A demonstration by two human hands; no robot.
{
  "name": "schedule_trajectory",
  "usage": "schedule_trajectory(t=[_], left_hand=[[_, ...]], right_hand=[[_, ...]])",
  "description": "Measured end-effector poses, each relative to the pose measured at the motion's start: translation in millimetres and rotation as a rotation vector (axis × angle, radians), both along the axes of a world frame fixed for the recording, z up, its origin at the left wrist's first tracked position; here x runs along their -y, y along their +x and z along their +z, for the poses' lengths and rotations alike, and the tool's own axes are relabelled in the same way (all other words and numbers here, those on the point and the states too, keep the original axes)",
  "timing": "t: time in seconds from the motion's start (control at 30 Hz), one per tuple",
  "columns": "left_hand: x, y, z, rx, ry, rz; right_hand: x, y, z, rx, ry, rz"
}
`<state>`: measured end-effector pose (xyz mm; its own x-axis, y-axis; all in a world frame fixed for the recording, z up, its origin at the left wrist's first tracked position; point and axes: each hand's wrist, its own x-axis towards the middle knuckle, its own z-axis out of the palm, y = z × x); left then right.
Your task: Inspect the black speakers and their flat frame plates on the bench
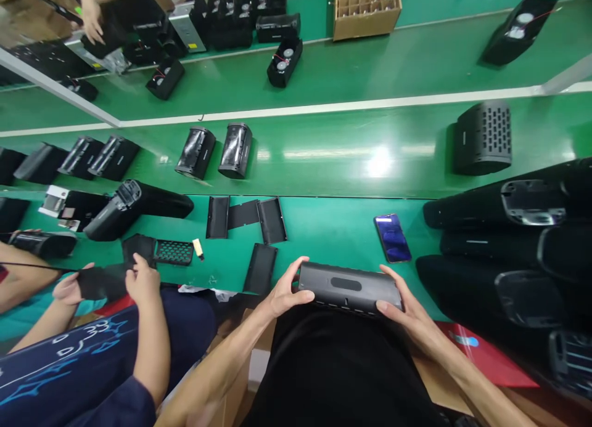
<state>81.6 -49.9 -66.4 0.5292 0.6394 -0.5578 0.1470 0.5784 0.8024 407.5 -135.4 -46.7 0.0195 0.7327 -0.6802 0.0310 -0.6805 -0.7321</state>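
Observation:
Between my two hands is a long black speaker housing, held at the table's front edge just above my lap. An oval recess shows on its upper face. My left hand grips its left end, thumb on the near side and fingers behind. My right hand closes on the right end in the same way. Left of my left hand lies a flat black panel. Behind it are several more black panels. A phone with a lit blue screen rests beyond my right hand.
Large black speaker cases crowd the right side. A perforated black unit and two wrapped speakers stand on the green belt. At left, a co-worker's hands hold a dark piece beside a grille.

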Motion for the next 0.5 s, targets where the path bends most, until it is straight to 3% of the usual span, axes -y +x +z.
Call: schedule_trajectory(t=[0.1,0.23,0.4,0.5], left_hand=[[-8,-5,3.1,0.044,-0.016,-0.083],[-18,-3,-6.5,-0.028,-0.047,-0.045],[-30,10,-22.5,-0.296,-0.078,-0.090],[-39,12,-25.9,-0.225,-0.129,-0.129]], right_hand=[[-5,2,-3.0,-0.252,-0.145,-0.130],[-7,-1,-10.9,-0.472,-0.276,-0.266],[-7,-8,-25.3,-0.329,-0.345,-0.236],[-12,-5,-28.7,-0.280,-0.393,-0.127]])
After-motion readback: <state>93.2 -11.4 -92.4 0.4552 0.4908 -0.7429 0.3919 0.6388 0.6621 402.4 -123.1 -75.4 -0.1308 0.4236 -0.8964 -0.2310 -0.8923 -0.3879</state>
